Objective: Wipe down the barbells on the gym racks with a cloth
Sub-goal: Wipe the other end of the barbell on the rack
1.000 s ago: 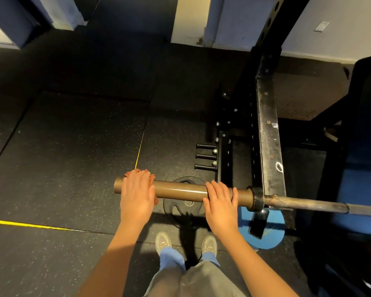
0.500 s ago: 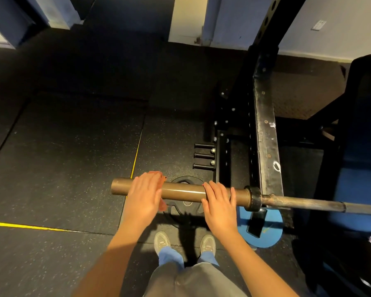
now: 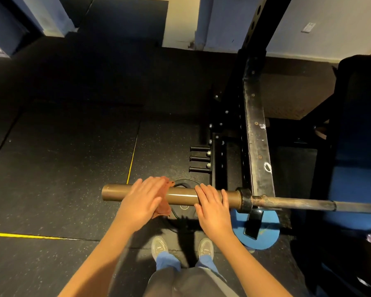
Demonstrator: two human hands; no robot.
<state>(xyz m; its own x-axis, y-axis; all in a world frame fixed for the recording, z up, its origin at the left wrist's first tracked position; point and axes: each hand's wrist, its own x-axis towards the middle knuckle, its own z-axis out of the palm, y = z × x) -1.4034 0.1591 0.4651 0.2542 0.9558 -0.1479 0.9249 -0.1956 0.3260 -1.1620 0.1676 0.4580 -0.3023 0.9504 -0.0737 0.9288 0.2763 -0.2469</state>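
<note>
Yellow line on rubber floor, far left. Barbell lies level across rack, bronze sleeve jutting left past rack's left edge, free end bare. Left hand flat on sleeve near that end, fingers straight and together, pressing reddish-brown cloth draped over sleeve. Black plate on floor below. Right hand rests on sleeve just left of collar, fingers extended, slightly spread, holding nothing. Storage pegs on rack's left side. Blue plate on floor at rack foot. Thin shaft runs right over blue bench.
</note>
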